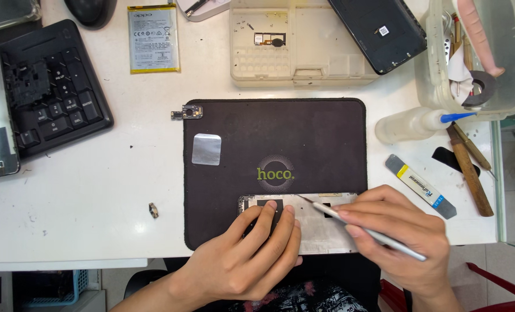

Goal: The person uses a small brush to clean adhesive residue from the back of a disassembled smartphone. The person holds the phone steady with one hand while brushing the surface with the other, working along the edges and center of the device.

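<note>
Opened silver phone chassis (315, 222) lies at the near edge of the dark rectangular work mat (303, 138), back side up. Left hand (248, 254) lies flat on its left end, fingers (267, 215) spread and pressing down, gripping nothing. Right hand (404, 234) pinches a thin silver metal probe (361, 228) like a pen; its tip touches the chassis top edge near the middle. Small silver foil square (206, 149) on the mat's left. Loose white-and-yellow phone battery (153, 39) lies far back on the white table (95, 185). Grey flat pry tool (420, 186) just right of the mat.
</note>
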